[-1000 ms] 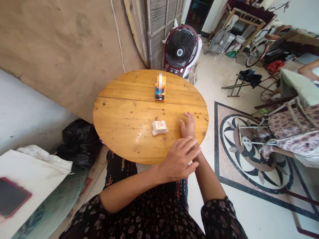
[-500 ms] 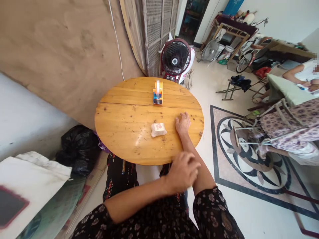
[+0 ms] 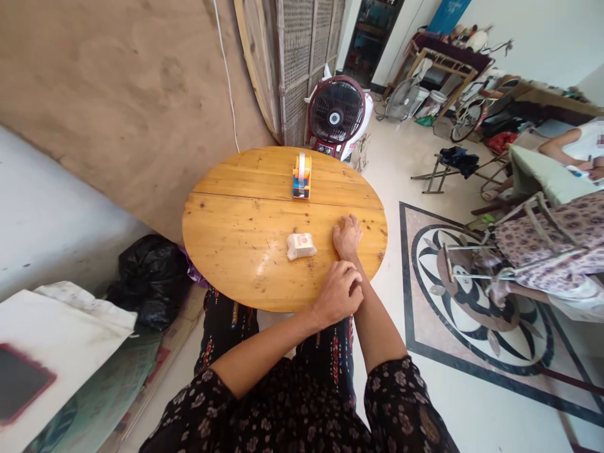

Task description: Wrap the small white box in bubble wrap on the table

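My right hand (image 3: 347,236) rests on the right part of the round wooden table (image 3: 226,251), its fingers apart and holding nothing. Across my right forearm lies my left hand (image 3: 338,289), its fingers curled against the skin near the wrist. A small packet in clear wrap with a pale label (image 3: 301,246) lies on the table, left of my right hand and not touched by it. Farther back stands an orange and blue tape dispenser (image 3: 301,177) with a roll of tape in it.
Behind the table stands a dark red fan (image 3: 336,113). A black plastic bag (image 3: 151,277) is on the left, near a white sack (image 3: 61,340). At the right, people sit by a green-covered table (image 3: 542,173). A small stool (image 3: 441,170) holds dark cloth.
My left hand has moved up and forward along my right forearm and now lies close to the wrist. My right hand, the packet and the dispenser have stayed in place.
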Available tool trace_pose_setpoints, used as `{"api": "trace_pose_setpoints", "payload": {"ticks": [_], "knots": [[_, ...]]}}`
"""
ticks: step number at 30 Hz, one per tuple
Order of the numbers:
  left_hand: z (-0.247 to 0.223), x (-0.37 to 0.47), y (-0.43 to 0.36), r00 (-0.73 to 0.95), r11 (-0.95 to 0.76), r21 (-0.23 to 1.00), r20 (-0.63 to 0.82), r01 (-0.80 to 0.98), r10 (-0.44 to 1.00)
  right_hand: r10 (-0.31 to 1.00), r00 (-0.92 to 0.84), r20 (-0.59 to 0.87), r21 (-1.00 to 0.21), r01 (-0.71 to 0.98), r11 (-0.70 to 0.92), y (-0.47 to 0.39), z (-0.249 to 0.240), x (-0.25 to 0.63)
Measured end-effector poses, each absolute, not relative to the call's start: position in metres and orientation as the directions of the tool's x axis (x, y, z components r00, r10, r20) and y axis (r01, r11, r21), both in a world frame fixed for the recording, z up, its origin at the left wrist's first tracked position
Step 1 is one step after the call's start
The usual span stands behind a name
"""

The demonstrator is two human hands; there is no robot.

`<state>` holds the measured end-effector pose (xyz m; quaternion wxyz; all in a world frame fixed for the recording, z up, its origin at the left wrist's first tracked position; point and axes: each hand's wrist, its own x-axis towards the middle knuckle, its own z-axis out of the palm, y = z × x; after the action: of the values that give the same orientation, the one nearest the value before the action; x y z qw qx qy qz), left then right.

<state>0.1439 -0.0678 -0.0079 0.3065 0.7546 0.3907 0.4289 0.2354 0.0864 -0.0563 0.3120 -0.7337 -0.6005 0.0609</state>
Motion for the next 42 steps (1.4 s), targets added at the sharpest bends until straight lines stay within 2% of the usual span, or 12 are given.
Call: {"api": "trace_pose_setpoints", "payload": {"ticks": [7, 12, 18, 22, 24, 27, 32, 37, 39, 42], "knots": [[-0.001, 0.144, -0.091, 0.509, -0.587, 0.779, 0.422, 0.220, 0.750, 0.912, 0.289, 0.290, -0.541, 0.836, -0.093, 0.087, -0.055, 0.235], [-0.001, 0.140, -0.082, 0.373, -0.492, 0.804, 0.366, 0.335, 0.852, 0.921, 0.268, 0.283, -0.534, 0.842, -0.081, 0.087, -0.055, 0.235], [0.006, 0.140, -0.100, 0.566, -0.547, 0.812, 0.358, 0.204, 0.743, 0.914, 0.285, 0.288, -0.525, 0.845, -0.098, 0.088, -0.056, 0.235], [0.004, 0.140, -0.100, 0.427, -0.498, 0.808, 0.349, 0.313, 0.834, 0.920, 0.265, 0.289, -0.514, 0.853, -0.084, 0.088, -0.056, 0.235], [0.003, 0.140, -0.102, 0.465, -0.500, 0.814, 0.334, 0.295, 0.820, 0.924, 0.263, 0.276, -0.521, 0.849, -0.086, 0.088, -0.055, 0.235], [0.004, 0.140, -0.107, 0.587, -0.573, 0.797, 0.375, 0.190, 0.717, 0.925, 0.276, 0.259, -0.522, 0.846, -0.107, 0.088, -0.054, 0.235], [0.005, 0.143, -0.102, 0.445, -0.501, 0.798, 0.335, 0.335, 0.831, 0.930, 0.266, 0.252, -0.518, 0.849, -0.102, 0.088, -0.054, 0.235], [0.006, 0.126, -0.122, 0.618, -0.582, 0.795, 0.374, 0.171, 0.691, 0.927, 0.276, 0.256, -0.519, 0.848, -0.109, 0.089, -0.056, 0.236], [0.001, 0.108, -0.126, 0.566, -0.586, 0.774, 0.379, 0.241, 0.732, 0.926, 0.274, 0.260, -0.516, 0.850, -0.106, 0.090, -0.057, 0.236], [-0.015, 0.078, -0.117, 0.335, -0.455, 0.691, 0.313, 0.562, 0.889, 0.927, 0.266, 0.266, -0.519, 0.850, -0.095, 0.092, -0.059, 0.236]]}}
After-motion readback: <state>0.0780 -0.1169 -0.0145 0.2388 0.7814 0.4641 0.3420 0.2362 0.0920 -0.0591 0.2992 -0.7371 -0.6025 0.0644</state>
